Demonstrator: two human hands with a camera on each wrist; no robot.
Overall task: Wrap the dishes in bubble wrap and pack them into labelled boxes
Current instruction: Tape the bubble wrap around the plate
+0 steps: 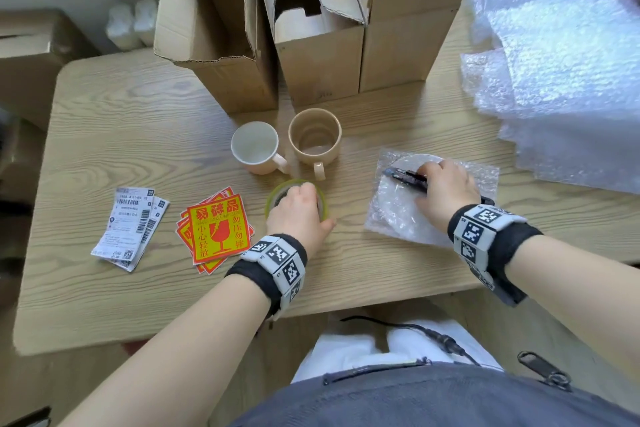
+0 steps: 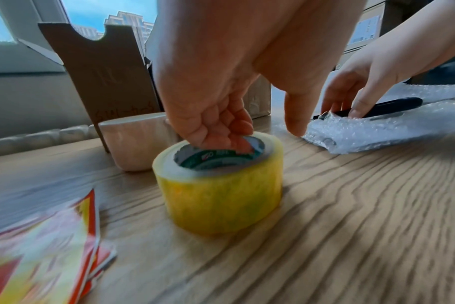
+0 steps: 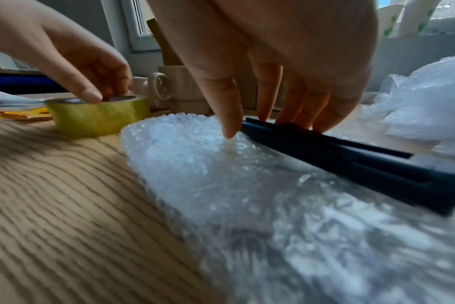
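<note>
Table (image 1: 138, 135) showing matt wood grain; tape (image 2: 221, 195) looking glossy yellowish plastic; boxes (image 1: 318, 59) showing plain matt cardboard; wrap (image 3: 221, 174) glinting, bubbled.

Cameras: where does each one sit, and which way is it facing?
Head: on the head, looking down at the table; both forearms, left hand, right hand.
Left wrist: along the left hand at the tape; right hand behind.
Right wrist: along the right hand at the knife on the wrapped dish.
All show the tape.
</note>
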